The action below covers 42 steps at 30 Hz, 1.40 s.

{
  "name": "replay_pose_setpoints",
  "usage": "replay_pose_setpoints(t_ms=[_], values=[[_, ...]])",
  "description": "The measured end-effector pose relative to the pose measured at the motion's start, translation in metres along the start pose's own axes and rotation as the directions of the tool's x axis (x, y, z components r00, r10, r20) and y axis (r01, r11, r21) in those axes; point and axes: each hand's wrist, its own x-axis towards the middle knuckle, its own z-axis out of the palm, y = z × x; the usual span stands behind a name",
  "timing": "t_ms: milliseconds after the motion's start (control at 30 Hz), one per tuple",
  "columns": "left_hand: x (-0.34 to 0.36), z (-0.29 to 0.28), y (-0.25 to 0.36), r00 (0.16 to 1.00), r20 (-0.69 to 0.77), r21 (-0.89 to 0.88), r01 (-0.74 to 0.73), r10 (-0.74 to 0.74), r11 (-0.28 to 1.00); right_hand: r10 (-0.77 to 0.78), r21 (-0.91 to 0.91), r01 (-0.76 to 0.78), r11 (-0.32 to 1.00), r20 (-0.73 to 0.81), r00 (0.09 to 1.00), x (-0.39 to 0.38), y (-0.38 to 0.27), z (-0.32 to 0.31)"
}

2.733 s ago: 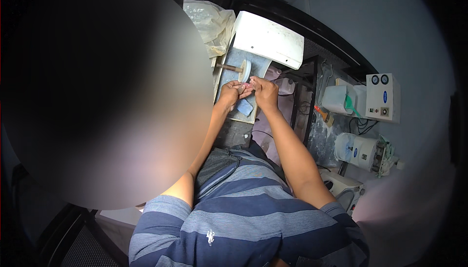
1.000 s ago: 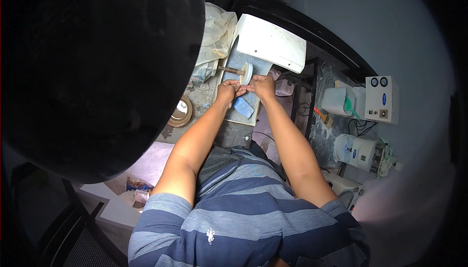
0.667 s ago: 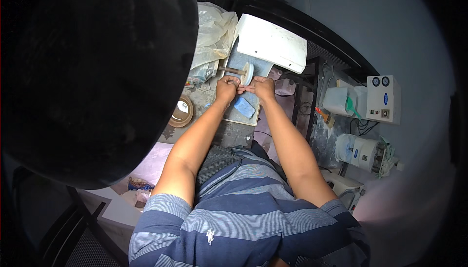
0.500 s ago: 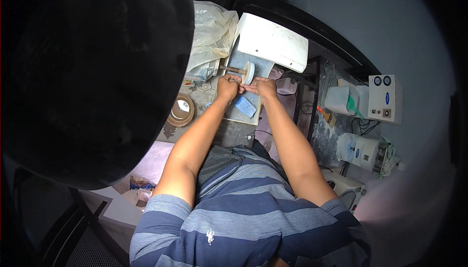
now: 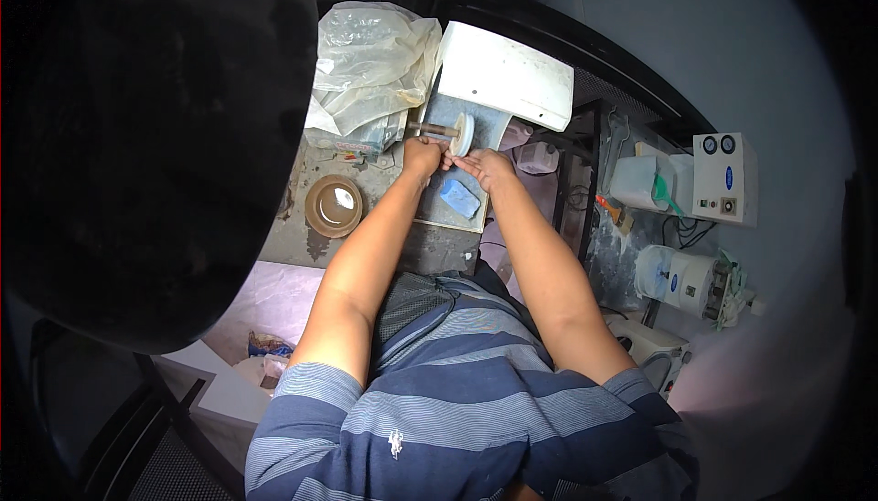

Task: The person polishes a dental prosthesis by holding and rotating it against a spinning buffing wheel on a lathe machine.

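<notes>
A pale round polishing wheel sits on a brown shaft in front of a white hood. My left hand is just left of the wheel's lower edge, its fingers curled in. From the other side my right hand reaches in, with its fingertips pinched close to the left ones under the wheel. Whatever lies between the fingertips is too small to make out. Below both hands a blue block lies on the grey tray under the wheel.
A brown bowl holding liquid stands left of my left forearm. Behind it is a clear plastic bag. To the right are a white box with two gauges, a brush and a white machine. A large dark shape covers the left.
The view has shifted, so the dark shape covers less and more of the bag and bowl shows. Both hands stay by the wheel; the right fingers now look a little more stretched out.
</notes>
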Motion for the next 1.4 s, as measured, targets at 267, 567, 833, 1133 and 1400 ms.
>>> replay_pose_setpoints(t_ms=[267, 567, 833, 1133, 1400], values=[[0.001, 0.001, -0.001, 1.0, 0.003, 0.006, 0.012, -0.012, 1.0, 0.003, -0.076, -0.006, 0.997, -0.034, 0.999, -0.009, -0.007, 0.007], [-0.031, 0.009, -0.018, 0.976, -0.027, -0.173, -0.219, 0.217, 0.96, -0.357, -0.386, 0.34, 0.857, 0.028, 0.934, -0.036, -0.006, 0.013], [-0.037, 0.009, -0.025, 0.949, 0.013, -0.279, -0.299, 0.315, 0.913, -0.477, -0.358, 0.488, 0.796, 0.125, 0.87, -0.049, 0.003, 0.007], [-0.038, 0.008, -0.033, 0.874, 0.009, -0.106, -0.483, 0.486, 0.869, -0.449, -0.382, 0.469, 0.797, 0.146, 0.882, -0.047, 0.008, 0.0], [-0.042, 0.012, -0.028, 0.827, -0.005, 0.034, -0.561, 0.562, 0.827, -0.464, -0.295, 0.491, 0.82, 0.159, 0.871, -0.048, 0.009, -0.006]])
